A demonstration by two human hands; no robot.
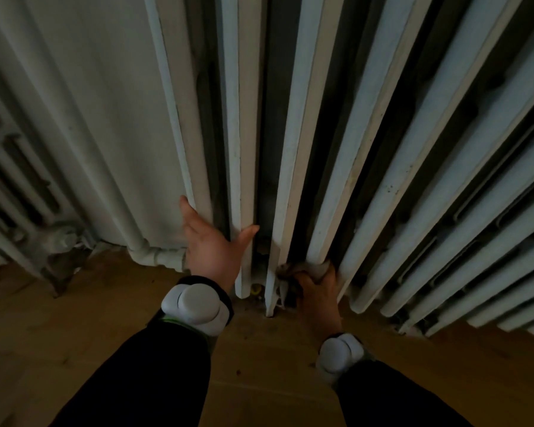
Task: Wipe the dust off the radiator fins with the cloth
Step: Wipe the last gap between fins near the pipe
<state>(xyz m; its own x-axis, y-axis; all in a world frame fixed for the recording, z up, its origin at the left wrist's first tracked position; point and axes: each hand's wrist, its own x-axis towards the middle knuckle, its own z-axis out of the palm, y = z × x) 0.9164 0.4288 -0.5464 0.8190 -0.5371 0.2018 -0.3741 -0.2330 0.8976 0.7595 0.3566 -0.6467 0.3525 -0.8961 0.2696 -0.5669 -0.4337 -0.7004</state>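
Observation:
A tall white radiator (352, 143) with several upright fins fills the upper view. My left hand (211, 241) rests spread against the two leftmost fins near their lower ends, fingers out, thumb on the second fin. My right hand (316, 291) grips a crumpled light cloth (302, 268) at the foot of the fourth fin, pressing it against the metal just above the floor. Most of the cloth is hidden under my fingers and between the fins.
A white pipe (154, 254) runs down the wall and bends into the radiator's left side. A second radiator (16, 192) stands at the far left. Wooden floor (74, 349) lies below, with dust and debris under the fins.

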